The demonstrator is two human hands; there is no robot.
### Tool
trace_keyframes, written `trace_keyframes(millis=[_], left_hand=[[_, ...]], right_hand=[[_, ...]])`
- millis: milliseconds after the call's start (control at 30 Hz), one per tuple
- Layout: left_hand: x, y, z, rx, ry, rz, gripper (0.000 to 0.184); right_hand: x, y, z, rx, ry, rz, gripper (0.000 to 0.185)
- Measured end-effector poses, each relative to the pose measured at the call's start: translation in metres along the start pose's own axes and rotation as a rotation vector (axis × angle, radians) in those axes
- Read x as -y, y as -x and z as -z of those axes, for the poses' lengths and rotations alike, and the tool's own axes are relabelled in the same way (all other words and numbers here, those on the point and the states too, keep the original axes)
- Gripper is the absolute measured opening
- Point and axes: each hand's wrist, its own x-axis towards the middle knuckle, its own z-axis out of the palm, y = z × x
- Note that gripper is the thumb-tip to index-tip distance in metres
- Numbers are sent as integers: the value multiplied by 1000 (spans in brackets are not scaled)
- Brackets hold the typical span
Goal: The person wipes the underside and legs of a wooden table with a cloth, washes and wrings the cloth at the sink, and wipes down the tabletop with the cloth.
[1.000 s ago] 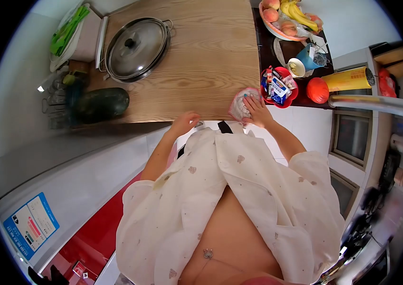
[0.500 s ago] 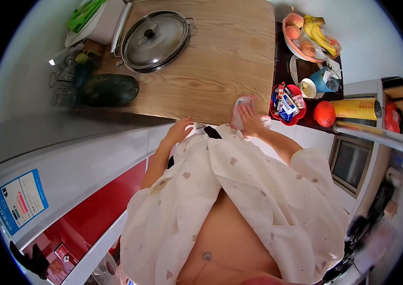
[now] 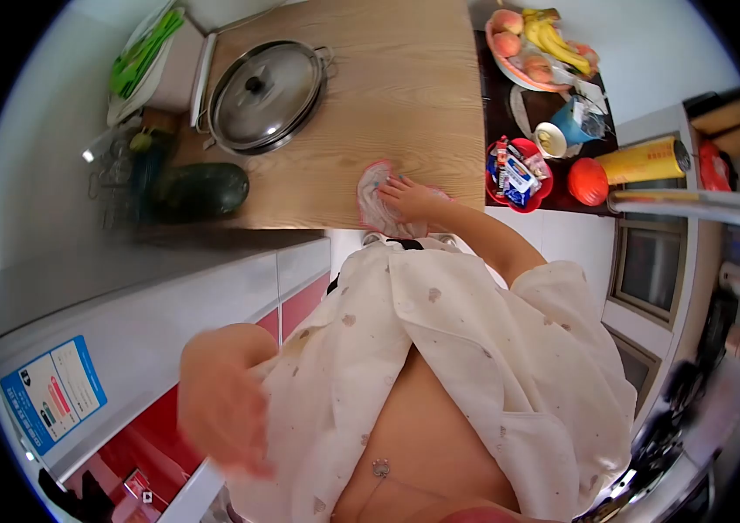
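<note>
My right hand (image 3: 411, 200) lies with its fingers stretched out on a thin whitish cloth (image 3: 373, 193) with a pink edge. The cloth is spread near the front edge of the wooden tabletop (image 3: 405, 105), and part of it hangs at that edge. At the lower left, my left hand (image 3: 226, 405) is raised beside my shirt, away from the table. Motion smears its fingers, and I see nothing clear in it.
A lidded metal pan (image 3: 267, 96) stands at the table's back left, with a large dark green melon (image 3: 198, 192) nearer me. On the right, a dark side surface holds a fruit basket (image 3: 509, 70), a red bowl (image 3: 540, 200) of wrapped snacks and a yellow canister (image 3: 644, 162).
My right hand and the cloth have moved left along the table's front edge. My left hand has left the table edge and come back toward my body at the lower left.
</note>
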Motion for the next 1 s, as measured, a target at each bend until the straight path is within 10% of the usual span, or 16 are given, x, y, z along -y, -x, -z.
trace_keyframes(millis=[100,600,833,867,900,1000], left_hand=[[-19,-63,6,391,327,-194,15],[11,-151,-50,501,184,-95,17],[147,-162,-59,-104,456,-233,11],[167,-163,-80,-132,463,-166,11],[187,-164,-91,183,284,502,14],[208,-187,-164,148,284,326,17]], right_hand=[[-8,50,1,-25,95,41,62],[-35,169,72,196,-147,-54,52],[-70,187,47,-31,-188,-82,38],[-75,187,36,-52,-182,-45,37],[-82,186,23,-67,-173,-5,37],[-86,185,19,-144,-231,68,38]])
